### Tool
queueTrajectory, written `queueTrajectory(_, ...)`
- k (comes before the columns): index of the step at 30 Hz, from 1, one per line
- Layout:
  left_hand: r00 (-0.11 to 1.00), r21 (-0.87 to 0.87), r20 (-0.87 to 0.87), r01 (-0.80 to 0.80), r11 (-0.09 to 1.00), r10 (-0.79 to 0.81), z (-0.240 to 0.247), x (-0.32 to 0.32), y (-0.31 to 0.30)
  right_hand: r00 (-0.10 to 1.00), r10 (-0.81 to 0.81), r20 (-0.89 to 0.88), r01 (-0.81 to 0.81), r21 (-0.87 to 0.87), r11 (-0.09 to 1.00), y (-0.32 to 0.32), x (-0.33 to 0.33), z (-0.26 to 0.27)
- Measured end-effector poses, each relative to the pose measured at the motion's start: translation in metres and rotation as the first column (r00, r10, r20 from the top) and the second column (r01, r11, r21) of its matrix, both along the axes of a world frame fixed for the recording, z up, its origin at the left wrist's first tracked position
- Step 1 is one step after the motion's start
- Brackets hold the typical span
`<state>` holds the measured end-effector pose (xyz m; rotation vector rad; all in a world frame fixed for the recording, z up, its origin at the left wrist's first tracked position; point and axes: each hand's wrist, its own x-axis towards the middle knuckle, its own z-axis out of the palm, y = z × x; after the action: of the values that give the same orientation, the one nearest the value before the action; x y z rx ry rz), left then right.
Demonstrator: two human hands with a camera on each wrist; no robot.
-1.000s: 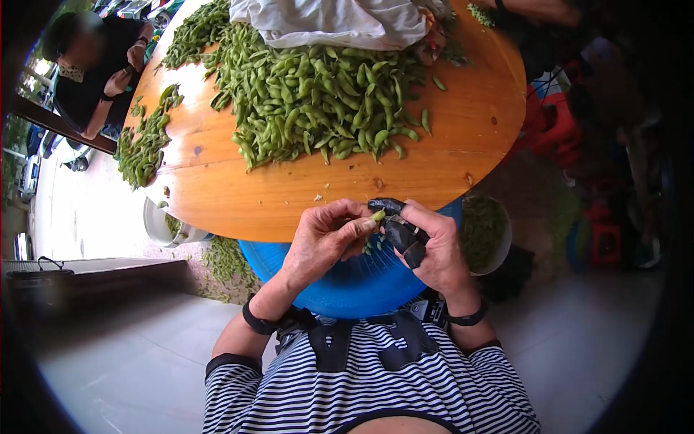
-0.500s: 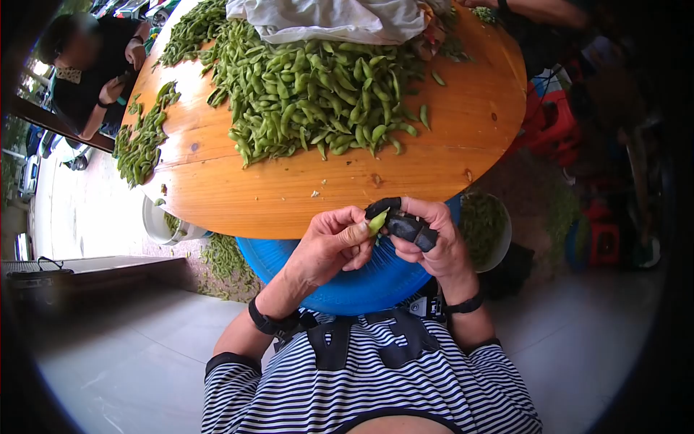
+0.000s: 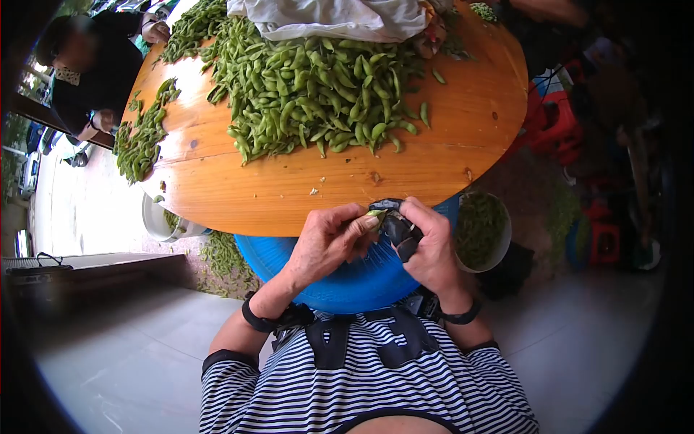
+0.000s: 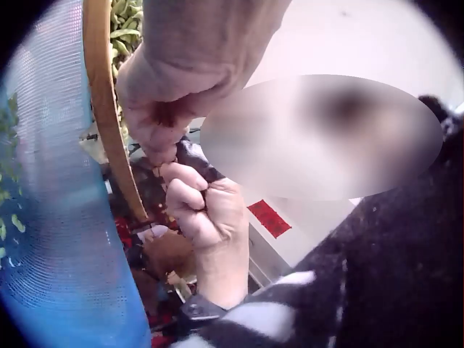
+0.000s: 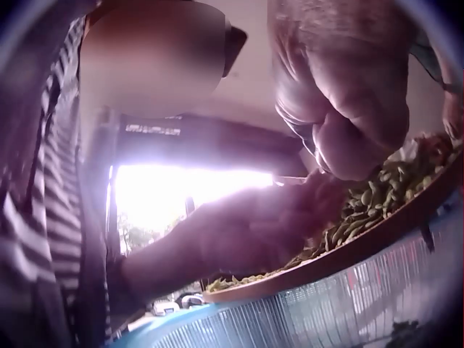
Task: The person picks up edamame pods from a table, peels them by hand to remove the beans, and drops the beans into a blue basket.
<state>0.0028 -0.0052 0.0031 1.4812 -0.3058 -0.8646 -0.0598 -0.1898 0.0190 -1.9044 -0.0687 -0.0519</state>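
Note:
My left hand (image 3: 329, 242) pinches a green edamame pod (image 3: 376, 214) between thumb and forefinger, just past the table's near edge. My right hand (image 3: 430, 249) meets it from the other side, its black-wrapped thumb and forefinger closed at the pod's far end. Most of the pod is hidden by fingers. Under both hands sits a blue mesh basket (image 3: 347, 293); the left wrist view shows shelled green beans (image 4: 11, 181) in it. A large heap of edamame pods (image 3: 311, 94) lies on the wooden table (image 3: 224, 195) ahead.
A white cloth (image 3: 329, 20) covers the back of the heap. Smaller pod piles (image 3: 142, 145) lie along the table's left side. White buckets stand at left (image 3: 155, 220) and right (image 3: 502, 249). Another person (image 3: 94, 79) sits at the far left; red stools (image 3: 553, 130) stand at right.
A fuller green pod showed between my hands half a second ago; now mostly fingers cover it. My right thumb has tilted downward. The person at left has reached a hand to the pods.

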Motion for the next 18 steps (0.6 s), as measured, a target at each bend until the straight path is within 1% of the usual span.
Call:
queueTrajectory(1,1.0,0.0,0.001,-0.001,1.0,0.001,0.001,-0.001,-0.002,0.993,-0.062,0.099,0.075,-0.134,0.988,0.007,-0.001,0.003)
queueTrajectory(2,0.998,-0.091,-0.055,-0.026,0.996,0.021,0.002,-0.002,-0.006,0.972,-0.111,0.205,0.163,-0.257,0.953,0.015,-0.002,0.005)
queueTrajectory(3,0.993,-0.18,-0.112,-0.054,0.982,0.034,0.003,-0.003,-0.01,0.961,-0.139,0.241,0.206,-0.283,0.937,0.022,-0.004,0.007)
queueTrajectory(4,0.994,-0.181,-0.108,-0.051,0.982,0.031,0.006,-0.003,-0.012,0.959,-0.141,0.244,0.21,-0.283,0.936,0.026,-0.005,0.006)
queueTrajectory(6,0.955,-0.207,-0.284,-0.148,0.967,0.086,0.012,-0.005,-0.014,0.943,-0.15,0.298,0.251,-0.335,0.908,0.03,-0.006,0.002)
queueTrajectory(7,0.954,-0.206,-0.286,-0.149,0.967,0.086,0.009,-0.007,-0.015,0.941,-0.141,0.308,0.247,-0.338,0.908,0.031,-0.006,0.001)
queueTrajectory(9,0.95,-0.163,-0.264,-0.212,0.964,0.165,-0.002,-0.011,-0.016,0.935,-0.153,0.32,0.259,-0.321,0.911,0.03,-0.004,-0.001)
queueTrajectory(10,0.949,-0.161,-0.266,-0.216,0.963,0.168,-0.003,-0.013,-0.017,0.926,-0.166,0.338,0.274,-0.304,0.912,0.03,-0.003,-0.003)
queueTrajectory(12,0.909,-0.213,-0.373,-0.28,0.936,0.186,-0.004,-0.015,-0.019,0.93,-0.174,0.323,0.266,-0.269,0.926,0.026,0.0,-0.005)
queueTrajectory(14,0.915,-0.215,-0.367,-0.26,0.941,0.169,-0.007,-0.014,-0.021,0.934,-0.187,0.305,0.264,-0.236,0.935,0.023,-0.001,-0.006)
queueTrajectory(16,0.92,-0.217,-0.362,-0.242,0.946,0.153,-0.01,-0.014,-0.022,0.95,-0.141,0.277,0.219,-0.275,0.936,0.021,-0.003,-0.003)
queueTrajectory(18,0.893,-0.292,-0.428,-0.285,0.913,0.141,-0.013,-0.014,-0.021,0.944,-0.153,0.294,0.231,-0.255,0.939,0.022,-0.004,-0.005)
